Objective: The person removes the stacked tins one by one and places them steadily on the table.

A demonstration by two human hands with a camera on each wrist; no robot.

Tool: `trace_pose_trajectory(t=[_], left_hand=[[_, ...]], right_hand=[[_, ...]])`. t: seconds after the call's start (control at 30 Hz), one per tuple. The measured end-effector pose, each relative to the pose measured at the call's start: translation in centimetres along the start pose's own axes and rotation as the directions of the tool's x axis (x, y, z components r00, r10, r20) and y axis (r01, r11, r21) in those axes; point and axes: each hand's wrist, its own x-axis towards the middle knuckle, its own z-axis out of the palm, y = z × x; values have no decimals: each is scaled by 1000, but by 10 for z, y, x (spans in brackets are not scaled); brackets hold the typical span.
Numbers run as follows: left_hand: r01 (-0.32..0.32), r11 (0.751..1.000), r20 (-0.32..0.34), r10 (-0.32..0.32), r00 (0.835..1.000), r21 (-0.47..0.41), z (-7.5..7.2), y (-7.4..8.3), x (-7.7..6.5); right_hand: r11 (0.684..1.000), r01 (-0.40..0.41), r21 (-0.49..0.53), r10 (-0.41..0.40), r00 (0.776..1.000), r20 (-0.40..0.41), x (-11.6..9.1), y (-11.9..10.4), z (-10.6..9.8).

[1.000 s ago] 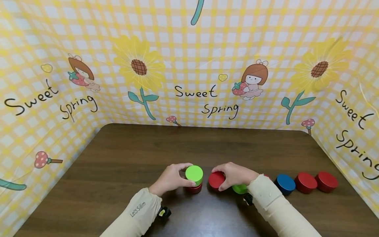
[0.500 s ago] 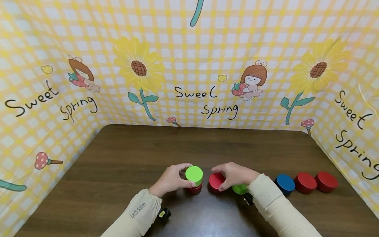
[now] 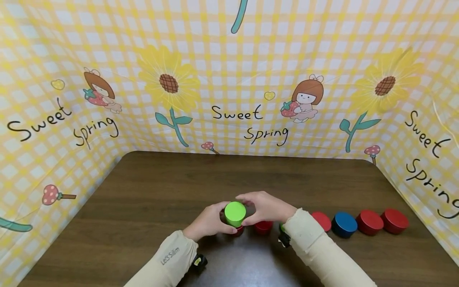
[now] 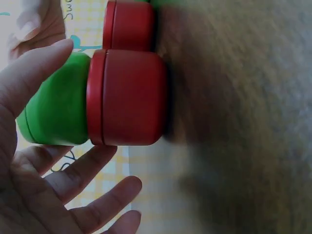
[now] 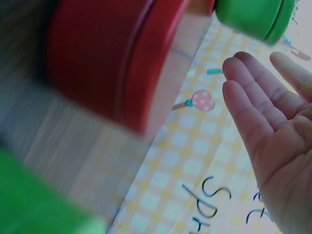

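Note:
A green round jar with a flat lid sits on top of a red jar, and the two make a stack. Thumb and fingers of my left hand curve loosely around this stack, the thumb low by the red jar in the head view. From the other side, my right hand reaches up to the green jar with parted fingers. Those fingers are extended just short of the green jar in the right wrist view. A second red jar stands under the right hand, partly hidden by it.
Right of the stack runs a row: a green jar mostly behind the right sleeve, a red jar, a blue jar and two more red jars. A checked cloth walls the wooden table on its back and sides.
My right hand has left the second red jar and moved left to the green jar on the stack. My left thumb has slipped lower, away from the green jar's side.

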Motion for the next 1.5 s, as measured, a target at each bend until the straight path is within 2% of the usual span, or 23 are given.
trace_pose_trajectory(t=[0.17,0.33,0.57,0.8,1.1,1.3,1.5], left_hand=[[20,999,10,-20,1000,41,5,-5,2],[33,998,18,-34,999,56,5,-6,2],[35,995,17,-37,999,94,2,-5,2],[105,989,-18,-104,994,100,-13,-5,-5],[192,973,-117,-178,977,130,-36,-8,-17],[230,965,-135,-213,968,126,-48,-9,-24],[250,960,-138,-233,963,127,-50,-14,-29]], right_hand=[[993,84,-78,-85,996,-1,10,-5,7],[993,63,-96,-64,998,-1,13,-7,10],[999,27,-43,-26,1000,12,12,-9,4],[999,-12,-29,13,1000,7,9,-10,-4],[997,-48,-64,48,999,5,7,-5,-4],[996,-43,-81,43,999,-1,6,-2,1],[995,-29,-98,28,1000,-6,5,2,8]])
